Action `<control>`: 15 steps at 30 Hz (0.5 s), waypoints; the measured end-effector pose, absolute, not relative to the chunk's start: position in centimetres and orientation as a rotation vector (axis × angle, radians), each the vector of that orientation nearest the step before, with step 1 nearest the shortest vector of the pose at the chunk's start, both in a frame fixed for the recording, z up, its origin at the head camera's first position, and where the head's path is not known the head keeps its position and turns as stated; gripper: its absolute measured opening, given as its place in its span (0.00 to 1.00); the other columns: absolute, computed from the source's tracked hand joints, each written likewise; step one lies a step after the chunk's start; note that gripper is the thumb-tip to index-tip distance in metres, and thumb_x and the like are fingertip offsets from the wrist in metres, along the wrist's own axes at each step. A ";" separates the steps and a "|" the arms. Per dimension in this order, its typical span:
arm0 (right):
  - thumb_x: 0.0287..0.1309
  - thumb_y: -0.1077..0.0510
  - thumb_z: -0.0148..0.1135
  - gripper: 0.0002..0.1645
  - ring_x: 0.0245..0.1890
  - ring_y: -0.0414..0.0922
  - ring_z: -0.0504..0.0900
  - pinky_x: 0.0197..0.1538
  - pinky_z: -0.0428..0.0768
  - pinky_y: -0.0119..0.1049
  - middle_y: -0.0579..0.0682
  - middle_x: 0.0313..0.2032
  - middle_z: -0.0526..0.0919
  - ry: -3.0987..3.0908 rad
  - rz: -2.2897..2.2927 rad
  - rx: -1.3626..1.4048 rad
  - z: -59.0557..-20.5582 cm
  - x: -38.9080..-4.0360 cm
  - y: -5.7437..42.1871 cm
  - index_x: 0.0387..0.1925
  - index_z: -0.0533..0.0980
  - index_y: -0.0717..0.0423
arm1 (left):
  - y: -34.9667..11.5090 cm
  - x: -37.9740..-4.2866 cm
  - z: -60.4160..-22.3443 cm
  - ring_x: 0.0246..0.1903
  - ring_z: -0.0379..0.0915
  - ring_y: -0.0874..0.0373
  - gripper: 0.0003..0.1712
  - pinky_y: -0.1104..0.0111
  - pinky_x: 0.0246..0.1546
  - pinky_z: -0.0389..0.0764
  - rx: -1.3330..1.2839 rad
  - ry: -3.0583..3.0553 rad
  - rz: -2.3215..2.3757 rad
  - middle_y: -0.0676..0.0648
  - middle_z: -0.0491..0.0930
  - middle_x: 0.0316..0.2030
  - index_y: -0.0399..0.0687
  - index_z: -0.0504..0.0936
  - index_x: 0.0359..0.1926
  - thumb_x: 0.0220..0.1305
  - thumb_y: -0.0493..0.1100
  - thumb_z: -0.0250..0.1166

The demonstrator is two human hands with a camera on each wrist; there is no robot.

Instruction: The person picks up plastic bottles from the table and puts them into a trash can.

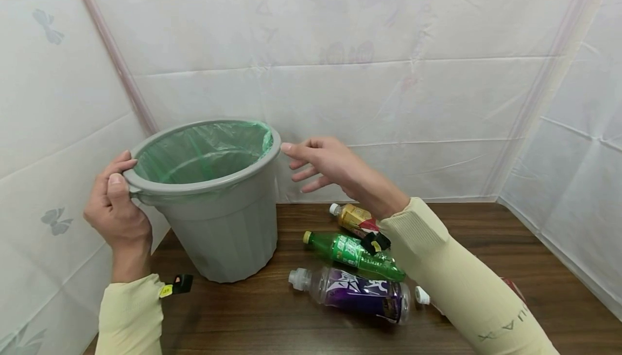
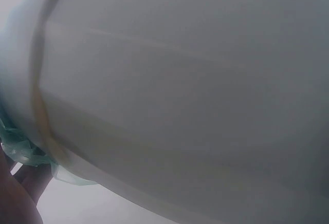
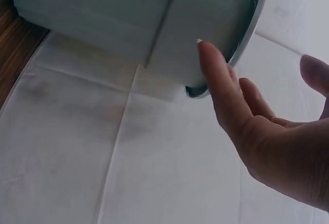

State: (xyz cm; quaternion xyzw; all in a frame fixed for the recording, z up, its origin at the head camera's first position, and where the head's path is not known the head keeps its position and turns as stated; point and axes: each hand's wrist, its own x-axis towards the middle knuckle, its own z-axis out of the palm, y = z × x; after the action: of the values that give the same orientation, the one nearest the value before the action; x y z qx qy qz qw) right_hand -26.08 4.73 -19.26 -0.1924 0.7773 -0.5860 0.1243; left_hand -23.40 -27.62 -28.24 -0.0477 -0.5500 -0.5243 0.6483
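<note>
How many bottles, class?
4 right of the bin, back to front: yellow bottle, green bottle, purple bottle; fourth bottle mostly behind the right sleeve, which may hide more.

Grey bin [image 2: 180, 95] very close, blurred; smooth outer wall takes up most of left wrist view. Curved ridge [image 2: 37, 70] runs across wall toward rim end, yellowish along part of its length. Green plastic liner [image 2: 23, 151], sheer and crumpled, bunched at bin's edge. Shadowed part of left hand [image 2: 18, 196] beside liner; grip hidden. Pale backdrop [image 2: 92, 203] past bin's side edge.
</note>
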 end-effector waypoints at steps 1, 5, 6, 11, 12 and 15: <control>0.74 0.41 0.63 0.28 0.52 0.52 0.88 0.49 0.89 0.47 0.55 0.54 0.85 2.283 -1.694 -0.551 -19.4 -26.0 4.9 0.59 0.77 0.59 | -27.6 -23.4 -28.2 0.55 0.85 0.53 0.23 0.66 0.64 0.78 -0.111 -1.250 -1.192 0.38 0.89 0.48 0.24 0.89 0.43 0.69 0.38 0.51; 0.72 0.42 0.66 0.26 0.53 0.51 0.87 0.49 0.89 0.45 0.52 0.56 0.84 2.340 -1.636 -0.539 -19.9 -25.7 5.4 0.58 0.78 0.57 | -27.6 -23.5 -28.2 0.55 0.85 0.52 0.23 0.65 0.64 0.78 -0.125 -1.242 -1.193 0.37 0.89 0.48 0.24 0.89 0.43 0.69 0.38 0.51; 0.72 0.43 0.66 0.25 0.54 0.52 0.87 0.50 0.89 0.46 0.52 0.57 0.83 2.355 -1.620 -0.546 -20.0 -25.6 5.5 0.58 0.78 0.57 | -27.6 -23.5 -28.2 0.55 0.85 0.52 0.23 0.65 0.64 0.78 -0.125 -1.242 -1.192 0.37 0.89 0.48 0.24 0.89 0.43 0.69 0.38 0.51; 0.71 0.44 0.68 0.25 0.54 0.53 0.85 0.50 0.88 0.48 0.53 0.57 0.82 2.437 -1.513 -0.591 -20.9 -25.2 6.0 0.58 0.78 0.56 | -27.7 -23.4 -28.2 0.56 0.85 0.52 0.23 0.65 0.64 0.78 -0.122 -1.243 -1.193 0.37 0.89 0.48 0.24 0.89 0.43 0.69 0.38 0.51; 0.71 0.44 0.68 0.25 0.54 0.52 0.85 0.50 0.88 0.47 0.53 0.57 0.82 2.452 -1.490 -0.598 -21.1 -25.1 6.1 0.59 0.77 0.56 | -27.7 -23.4 -28.2 0.56 0.85 0.52 0.23 0.65 0.64 0.78 -0.121 -1.244 -1.193 0.37 0.89 0.48 0.24 0.89 0.43 0.69 0.38 0.51; 0.71 0.45 0.68 0.27 0.53 0.52 0.85 0.47 0.89 0.44 0.55 0.56 0.83 2.491 -1.436 -0.610 -21.5 -24.7 6.4 0.60 0.77 0.58 | -27.6 -23.3 -28.2 0.56 0.85 0.52 0.23 0.65 0.64 0.78 -0.122 -1.241 -1.198 0.37 0.89 0.48 0.23 0.89 0.43 0.69 0.38 0.51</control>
State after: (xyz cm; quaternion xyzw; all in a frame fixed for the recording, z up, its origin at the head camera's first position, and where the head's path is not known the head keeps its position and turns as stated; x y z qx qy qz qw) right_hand -24.73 6.41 -21.53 -0.2065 0.8432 -0.4860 0.1012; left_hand -23.35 -27.62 -28.20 -0.0538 -0.5461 -0.5270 0.6490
